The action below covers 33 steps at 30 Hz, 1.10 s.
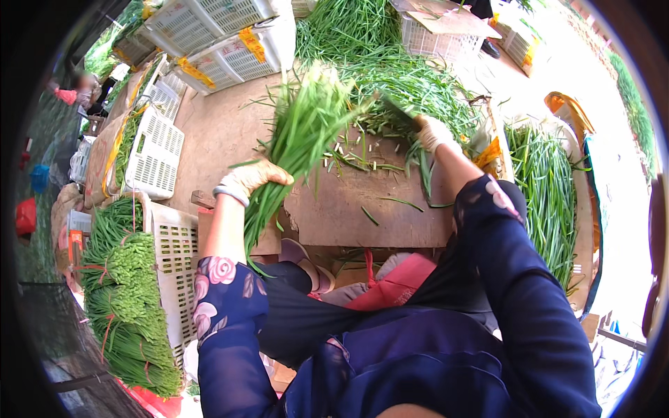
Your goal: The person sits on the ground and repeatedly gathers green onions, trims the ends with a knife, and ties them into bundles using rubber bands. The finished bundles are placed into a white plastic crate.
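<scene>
My left hand point(256, 178), in a pale work glove, grips a thick bunch of garlic chives point(308, 115) near the lower part of its leaves. The pale ends of the bunch point away from me and look blurred. My right hand point(435, 134), gloved too, holds a knife by its handle, with the dark blade point(396, 111) slanting up and left, apart from the bunch. Below the knife, a wooden board point(366, 209) bears cut pale stem ends point(372, 165) and a few loose leaves.
Beyond the board lies a large heap of loose chives point(407, 78). To the left, a white plastic crate point(175, 261) stands beside tied green bundles point(125, 292). More crates point(225, 52) are stacked at the back left. Chives point(541, 198) fill a container on the right.
</scene>
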### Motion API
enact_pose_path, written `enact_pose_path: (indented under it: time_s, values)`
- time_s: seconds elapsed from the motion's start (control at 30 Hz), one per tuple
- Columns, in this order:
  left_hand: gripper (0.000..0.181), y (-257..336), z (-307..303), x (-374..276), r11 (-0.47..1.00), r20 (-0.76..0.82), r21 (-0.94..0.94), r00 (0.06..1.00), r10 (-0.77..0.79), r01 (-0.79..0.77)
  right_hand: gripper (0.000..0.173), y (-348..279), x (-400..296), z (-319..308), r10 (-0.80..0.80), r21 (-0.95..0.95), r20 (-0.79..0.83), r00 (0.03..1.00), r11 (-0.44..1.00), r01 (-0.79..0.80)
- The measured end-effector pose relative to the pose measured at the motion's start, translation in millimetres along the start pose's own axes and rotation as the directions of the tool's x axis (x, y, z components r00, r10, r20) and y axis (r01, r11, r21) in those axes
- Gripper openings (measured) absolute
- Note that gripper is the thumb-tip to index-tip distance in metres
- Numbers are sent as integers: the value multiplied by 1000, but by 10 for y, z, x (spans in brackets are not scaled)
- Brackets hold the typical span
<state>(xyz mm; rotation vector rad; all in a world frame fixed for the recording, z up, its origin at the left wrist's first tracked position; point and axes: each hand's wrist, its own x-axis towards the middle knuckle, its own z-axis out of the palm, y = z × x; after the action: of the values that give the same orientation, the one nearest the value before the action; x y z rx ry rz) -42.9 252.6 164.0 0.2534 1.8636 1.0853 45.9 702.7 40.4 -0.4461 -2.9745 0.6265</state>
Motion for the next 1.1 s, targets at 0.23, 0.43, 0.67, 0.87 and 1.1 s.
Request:
enact_pose_path:
  time_s: [0.23, 0.43, 0.67, 0.87, 1.1]
  values:
    - [85, -517, 450, 405, 473, -175, 860, 981, -80, 192, 37, 132, 217, -451, 369, 242, -236, 899, 918, -314]
    - [113, -231, 596, 173, 419, -303, 842, 940, -156, 341, 42, -599, 35, -485, 208, 797, -166, 964, 603, 7]
    - [101, 185, 331, 446, 622, -374, 773, 880, 292, 123, 30, -1001, -466, -812, 166, 886, 5, 986, 456, -82]
    - [132, 188, 766, 845, 489, -273, 869, 901, 338, 80, 22, -1033, -704, -828, 225, 908, 38, 974, 399, -127]
    - [57, -17, 1620, 803, 557, -487, 829, 421, 765, -53, 27, -1124, -761, -930, 214, 908, 34, 976, 401, -119]
